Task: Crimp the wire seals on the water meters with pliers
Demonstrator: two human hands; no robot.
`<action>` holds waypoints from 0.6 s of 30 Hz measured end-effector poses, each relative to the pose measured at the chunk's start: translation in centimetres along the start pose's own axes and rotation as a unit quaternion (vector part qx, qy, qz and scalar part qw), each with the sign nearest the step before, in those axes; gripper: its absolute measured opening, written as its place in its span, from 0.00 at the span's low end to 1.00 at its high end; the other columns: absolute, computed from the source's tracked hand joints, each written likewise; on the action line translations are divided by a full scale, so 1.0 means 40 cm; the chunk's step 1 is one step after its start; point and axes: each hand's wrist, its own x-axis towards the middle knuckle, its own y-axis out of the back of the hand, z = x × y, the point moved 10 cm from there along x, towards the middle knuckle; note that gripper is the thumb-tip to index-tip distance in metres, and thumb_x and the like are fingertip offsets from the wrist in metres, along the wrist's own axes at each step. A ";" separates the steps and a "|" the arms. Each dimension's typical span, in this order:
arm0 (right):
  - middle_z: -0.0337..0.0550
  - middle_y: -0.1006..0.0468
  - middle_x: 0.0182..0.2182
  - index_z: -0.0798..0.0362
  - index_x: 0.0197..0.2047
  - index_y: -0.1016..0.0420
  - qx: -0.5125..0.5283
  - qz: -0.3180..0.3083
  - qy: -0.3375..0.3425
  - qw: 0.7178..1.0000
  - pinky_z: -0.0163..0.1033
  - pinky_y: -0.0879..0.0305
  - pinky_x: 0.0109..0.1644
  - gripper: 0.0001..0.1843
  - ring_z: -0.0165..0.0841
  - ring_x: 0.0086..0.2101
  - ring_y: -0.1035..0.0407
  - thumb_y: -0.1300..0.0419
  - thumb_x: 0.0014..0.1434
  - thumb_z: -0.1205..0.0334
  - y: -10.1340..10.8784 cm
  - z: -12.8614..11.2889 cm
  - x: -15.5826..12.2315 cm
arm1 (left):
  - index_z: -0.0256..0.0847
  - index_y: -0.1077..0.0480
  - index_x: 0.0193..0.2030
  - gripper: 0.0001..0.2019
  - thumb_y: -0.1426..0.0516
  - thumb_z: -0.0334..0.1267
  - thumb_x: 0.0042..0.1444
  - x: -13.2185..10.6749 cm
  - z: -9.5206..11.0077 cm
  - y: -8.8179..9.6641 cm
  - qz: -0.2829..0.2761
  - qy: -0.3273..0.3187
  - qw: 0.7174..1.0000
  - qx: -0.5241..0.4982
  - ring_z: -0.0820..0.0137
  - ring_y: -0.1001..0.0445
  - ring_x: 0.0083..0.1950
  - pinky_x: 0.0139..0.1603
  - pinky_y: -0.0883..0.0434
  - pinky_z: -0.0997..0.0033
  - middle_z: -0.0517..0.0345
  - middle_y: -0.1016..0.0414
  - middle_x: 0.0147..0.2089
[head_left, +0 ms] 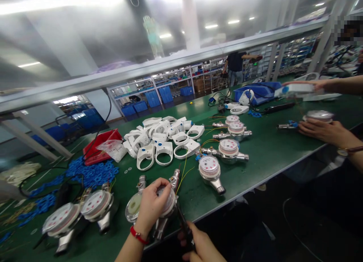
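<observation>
Far left of desk: a loose heap of small blue rings (93, 173) lies on the green desk (269, 152); in front of it stand two round meters (96, 205) with shiny metal bodies and white dials printed in red.
Behind them: a red tray (99, 144) with a clear plastic bag (113, 148) leaning on it, then a pile of glossy white plastic housings (161, 141), each with a ring-shaped opening.
Left hand (151, 207): wearing a red wrist cord, it curls down over the dial of a water meter (172, 201) and clasps it from above.
Water meter: at the near desk edge, under the left hand, its silvery threaded pipe ends poking out behind the fingers.
Right hand (200, 245): just below and right of the meter, off the desk edge, clenched round a dark tool (184, 224) whose tip points up at the meter's side.
Centre: four more metal meters (210, 167) trailing thin yellow wires.
Far right: a co-worker's hand (323, 131) rests beside another meter.
</observation>
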 end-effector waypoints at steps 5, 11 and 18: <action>0.49 0.27 0.41 0.56 0.47 0.37 0.174 -0.103 -0.041 0.978 0.42 0.36 0.45 0.29 0.39 0.42 0.30 0.46 0.37 0.66 -0.041 -0.002 -0.006 | 0.40 0.31 0.28 0.13 0.49 0.47 0.55 -0.003 0.008 0.002 0.002 -0.010 1.000 0.003 0.66 0.31 0.33 0.37 0.37 0.69 0.59 0.28 0.29; 0.48 0.26 0.36 0.58 0.44 0.32 -0.068 -0.001 0.005 0.998 0.40 0.37 0.41 0.30 0.39 0.37 0.31 0.49 0.31 0.70 0.032 -0.006 0.024 | 0.40 0.31 0.30 0.14 0.50 0.47 0.57 -0.003 0.020 -0.008 -0.036 -0.029 0.999 -0.003 0.66 0.30 0.35 0.38 0.37 0.70 0.58 0.27 0.31; 0.49 0.23 0.31 0.63 0.40 0.30 0.382 -0.240 -0.099 0.887 0.27 0.42 0.31 0.30 0.31 0.30 0.29 0.49 0.27 0.73 -0.060 -0.090 -0.041 | 0.40 0.32 0.31 0.13 0.51 0.45 0.59 -0.018 0.030 0.003 -0.032 -0.059 0.998 0.007 0.66 0.30 0.34 0.38 0.38 0.69 0.58 0.28 0.30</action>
